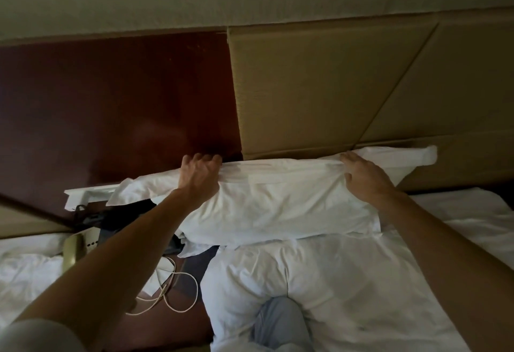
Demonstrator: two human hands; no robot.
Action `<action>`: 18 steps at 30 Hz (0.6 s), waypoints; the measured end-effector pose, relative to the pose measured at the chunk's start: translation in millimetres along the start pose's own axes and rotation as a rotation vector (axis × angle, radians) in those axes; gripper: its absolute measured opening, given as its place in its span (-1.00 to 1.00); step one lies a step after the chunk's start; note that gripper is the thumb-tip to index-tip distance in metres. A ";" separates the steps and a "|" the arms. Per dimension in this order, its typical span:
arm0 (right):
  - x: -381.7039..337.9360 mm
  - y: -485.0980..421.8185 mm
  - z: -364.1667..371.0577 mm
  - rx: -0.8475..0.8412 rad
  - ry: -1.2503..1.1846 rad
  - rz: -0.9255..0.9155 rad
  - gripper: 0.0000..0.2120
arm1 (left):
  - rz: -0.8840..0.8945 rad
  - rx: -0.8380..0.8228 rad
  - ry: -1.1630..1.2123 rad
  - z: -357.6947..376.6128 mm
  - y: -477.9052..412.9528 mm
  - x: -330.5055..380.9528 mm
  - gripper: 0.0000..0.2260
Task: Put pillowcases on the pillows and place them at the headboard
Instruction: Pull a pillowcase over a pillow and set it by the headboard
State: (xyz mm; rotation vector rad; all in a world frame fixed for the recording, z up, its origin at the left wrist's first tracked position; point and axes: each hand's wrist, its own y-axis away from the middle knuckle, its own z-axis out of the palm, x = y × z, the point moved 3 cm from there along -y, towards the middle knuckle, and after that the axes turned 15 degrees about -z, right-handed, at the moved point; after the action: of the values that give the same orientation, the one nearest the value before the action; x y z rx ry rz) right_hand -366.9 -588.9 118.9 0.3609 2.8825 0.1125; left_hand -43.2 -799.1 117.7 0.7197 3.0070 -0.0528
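One pillow [267, 201]: left hand [199, 175] grips its top edge, right hand [364, 180] presses flat.

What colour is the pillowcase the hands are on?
The pillowcase is white, seen in the head view.
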 end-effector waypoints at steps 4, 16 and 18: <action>1.9 17.2 -1.5 0.125 -0.172 0.023 -0.44 | 0.137 -0.147 0.204 -2.0 5.6 20.3 -0.65; 38.3 91.9 9.4 0.323 -0.504 0.383 -0.44 | 0.556 -0.106 0.261 -35.7 -0.5 179.2 -0.63; 54.4 106.4 19.4 0.301 -0.568 0.465 -0.46 | 0.576 -0.157 0.200 -39.1 -8.3 218.5 -0.61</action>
State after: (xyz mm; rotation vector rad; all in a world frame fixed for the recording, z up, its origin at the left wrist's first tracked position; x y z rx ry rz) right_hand -388.7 -471.5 99.2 0.9420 2.2076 -0.3011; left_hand -243.1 -706.1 144.7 1.6099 2.7979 0.2882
